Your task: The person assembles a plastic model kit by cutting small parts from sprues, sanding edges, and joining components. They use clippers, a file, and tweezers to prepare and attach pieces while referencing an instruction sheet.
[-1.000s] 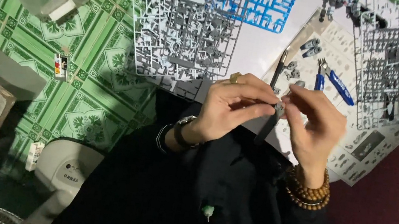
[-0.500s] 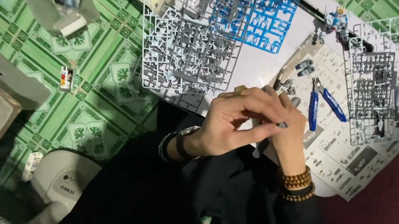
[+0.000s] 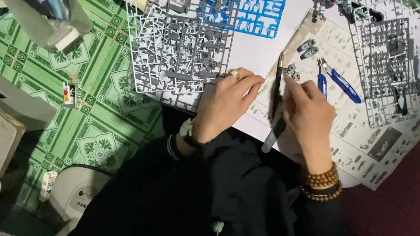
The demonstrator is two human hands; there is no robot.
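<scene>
Floor: green patterned tiles (image 3: 94, 112) lay under a spread of white instruction sheets (image 3: 362, 141), with a maroon mat along the right edge
Left hand (image 3: 225, 106): rested palm down on the white sheet, fingers loosely curled with a ring showing; whether it pinched a small piece I could not tell
Right hand (image 3: 307, 118): fingers bent over the sheet, touching or lightly gripping the craft knife (image 3: 277, 108); how firm the hold was could not be seen
Craft knife: slim dark pen-shaped tool lying nearly upright in the frame between the two hands, its pale end toward the body
How it would handle: judged light, stiff and thin, apt to roll; best taken along the barrel, well away from the blade tip
Small grey parts (image 3: 290, 70): loose on the sheet just beyond the knife, tiny and easily lost
Blue-handled nippers (image 3: 337, 81): lay beside the parts, apart from the right hand
Grey sprue (image 3: 175, 52): thin plastic frame just beyond the left hand, brittle-looking
Blue sprue (image 3: 259, 9): farther off, partly overlapping the grey one
</scene>
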